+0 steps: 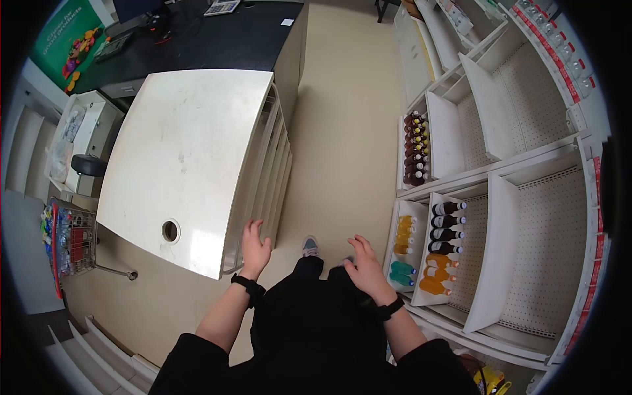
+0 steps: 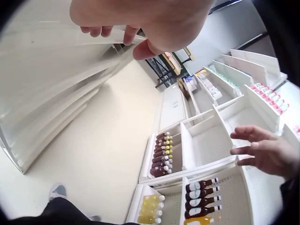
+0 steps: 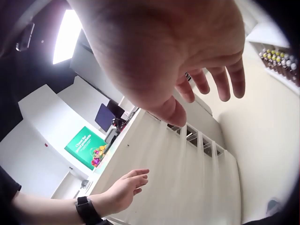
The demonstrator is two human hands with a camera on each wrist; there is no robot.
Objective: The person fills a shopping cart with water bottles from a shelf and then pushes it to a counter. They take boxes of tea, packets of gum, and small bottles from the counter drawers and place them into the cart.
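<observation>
Shelf unit: a white shelf unit [image 1: 191, 158] stands on the left, its tiers facing the aisle.
Wall shelving: the wall shelving [image 1: 526, 217] runs along the right, from near to far.
Bottles: dark and orange bottles [image 1: 447, 222] sit in its near compartments, just right of the right hand.
Left hand: the left hand [image 1: 254, 249] has relaxed fingers and holds nothing, at the unit's near right corner; I cannot tell if it touches.
Right hand: the right hand [image 1: 367, 266] is spread wide and holds nothing.
</observation>
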